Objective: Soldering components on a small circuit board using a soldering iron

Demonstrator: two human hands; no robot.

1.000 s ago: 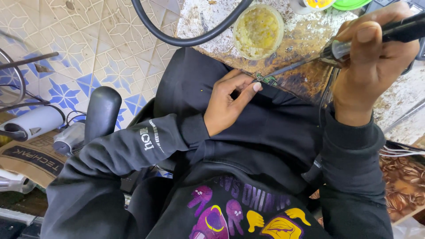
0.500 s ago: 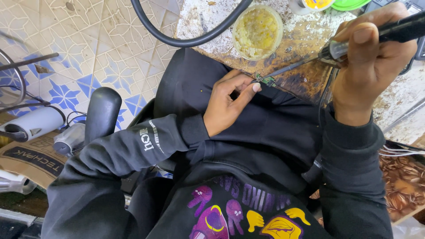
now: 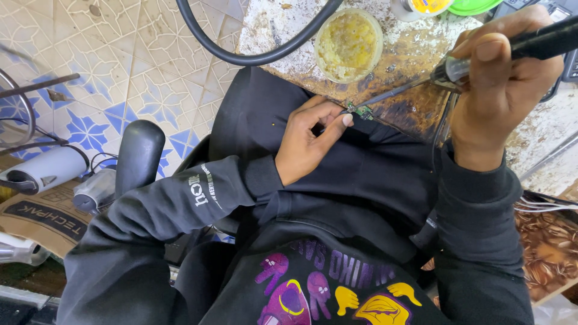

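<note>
My right hand (image 3: pixel 503 90) grips a black-handled soldering iron (image 3: pixel 481 57); its metal tip reaches left to a tiny green circuit board (image 3: pixel 362 111) at the edge of the worn workbench (image 3: pixel 415 54). My left hand (image 3: pixel 310 141) pinches that small board between thumb and fingertips, holding it at the bench edge above my black hoodie. A round clear tub of yellow paste (image 3: pixel 348 43) stands on the bench just beyond the board.
A thick black hose (image 3: pixel 259 57) curves over the bench's left corner. A black chair armrest (image 3: pixel 138 153) is at my left. On the tiled floor (image 3: pixel 108 72) lie a white hot-air tool (image 3: pixel 42 170) and a cardboard box (image 3: pixel 39 219). Thin wires (image 3: pixel 545 204) trail at right.
</note>
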